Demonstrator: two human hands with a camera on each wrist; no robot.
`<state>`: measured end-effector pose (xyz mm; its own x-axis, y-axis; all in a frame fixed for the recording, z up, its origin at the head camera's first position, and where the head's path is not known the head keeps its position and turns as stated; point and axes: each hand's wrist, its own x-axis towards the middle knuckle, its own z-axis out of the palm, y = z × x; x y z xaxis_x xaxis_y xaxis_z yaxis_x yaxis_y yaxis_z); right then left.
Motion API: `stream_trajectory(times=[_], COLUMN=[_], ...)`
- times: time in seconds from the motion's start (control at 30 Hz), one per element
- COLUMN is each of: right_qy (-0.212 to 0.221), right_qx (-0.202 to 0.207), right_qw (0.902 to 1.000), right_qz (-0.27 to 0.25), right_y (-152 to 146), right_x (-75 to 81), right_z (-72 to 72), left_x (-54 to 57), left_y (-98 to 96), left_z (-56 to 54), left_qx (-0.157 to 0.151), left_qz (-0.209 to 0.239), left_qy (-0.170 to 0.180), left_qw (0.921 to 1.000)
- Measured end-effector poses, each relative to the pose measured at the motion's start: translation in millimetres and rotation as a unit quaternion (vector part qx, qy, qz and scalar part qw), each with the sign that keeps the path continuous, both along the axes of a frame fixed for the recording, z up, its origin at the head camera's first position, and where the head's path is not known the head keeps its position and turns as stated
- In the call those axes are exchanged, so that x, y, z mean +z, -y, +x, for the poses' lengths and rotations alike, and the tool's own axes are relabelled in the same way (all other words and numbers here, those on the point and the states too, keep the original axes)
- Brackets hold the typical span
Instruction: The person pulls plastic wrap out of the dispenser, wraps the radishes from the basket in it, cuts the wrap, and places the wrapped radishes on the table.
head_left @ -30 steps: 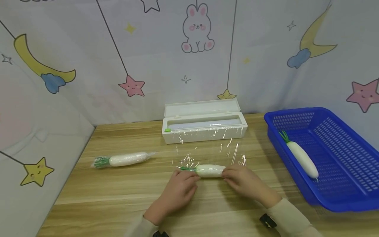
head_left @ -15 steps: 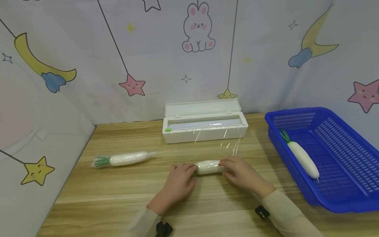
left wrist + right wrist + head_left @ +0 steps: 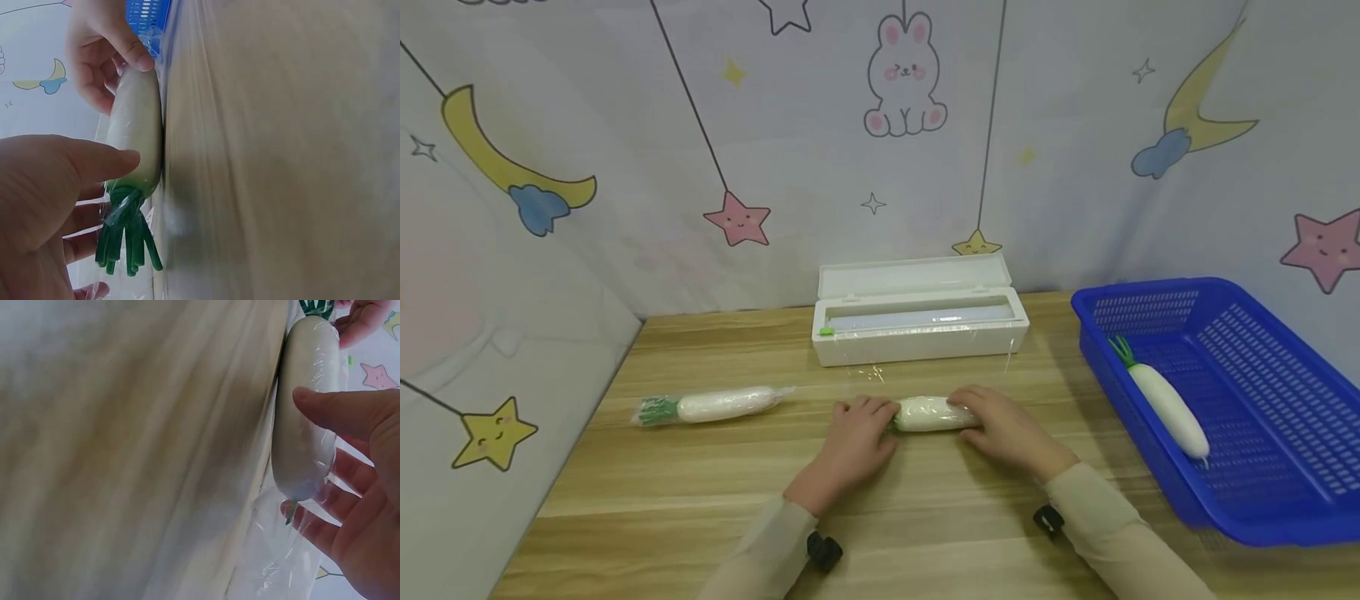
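A white radish point(image 3: 928, 414) with green leaves lies crosswise on the table, a layer of clear cling film over its body. My left hand point(image 3: 856, 437) holds its leafy end, the thumb on the near side and the fingers behind, as the left wrist view shows. At the other end my right hand point(image 3: 1006, 429) grips the tapered tip between thumb and fingers. Loose film point(image 3: 275, 562) spreads past the tip in the right wrist view. Behind the hands stands a white cling film box point(image 3: 920, 342), lid raised, with film stretching from it toward the radish.
To the left lies another radish point(image 3: 722, 404) wrapped in film. A blue plastic basket point(image 3: 1285, 533) stands on the right, holding one unwrapped radish point(image 3: 1168, 408). A printed cloth wall point(image 3: 805, 133) rises behind the wooden table point(image 3: 700, 517).
Both hands have rolled the radish away from me, toward the film box. Film now covers its body, and the stretch of film between radish and box is shorter.
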<state>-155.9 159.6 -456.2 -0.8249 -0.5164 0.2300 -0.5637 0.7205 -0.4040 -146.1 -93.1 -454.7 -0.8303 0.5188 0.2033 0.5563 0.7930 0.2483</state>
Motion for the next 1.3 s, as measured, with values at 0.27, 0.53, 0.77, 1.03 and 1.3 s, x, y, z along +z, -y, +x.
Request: stream_trajectory(times=[0.27,0.53,0.77,1.03,1.3], right_qy=[0.052,0.072,-0.021,-0.029,-0.049], right_qx=[0.011,0.025,0.009,0.013,-0.004], right_qw=[0.9986,0.9968,0.9997,0.9995,0.9987], right_qz=[-0.009,-0.022,0.004,-0.003,0.014], right_y=[-5.5,-4.7,-5.0,-10.1,-8.2], right_x=[-0.2,-3.1,-2.8,-0.6,-2.9], right_z=[-16.6,-30.6,-39.3,-47.3,-53.9], left_x=[-1.4,-4.5,-6.2,-7.2,-7.4], left_y=[1.2,5.3,5.7,5.1,6.1], left_z=[-17.5,-31.6,-40.6,-51.1,-58.0], left_qx=[-0.004,0.002,0.009,0.014,0.024], left_qz=[-0.010,0.015,0.021,0.031,0.028], left_qy=[0.013,0.044,0.073,0.090,0.042], left_qw=[0.9999,0.9989,0.9971,0.9954,0.9984])
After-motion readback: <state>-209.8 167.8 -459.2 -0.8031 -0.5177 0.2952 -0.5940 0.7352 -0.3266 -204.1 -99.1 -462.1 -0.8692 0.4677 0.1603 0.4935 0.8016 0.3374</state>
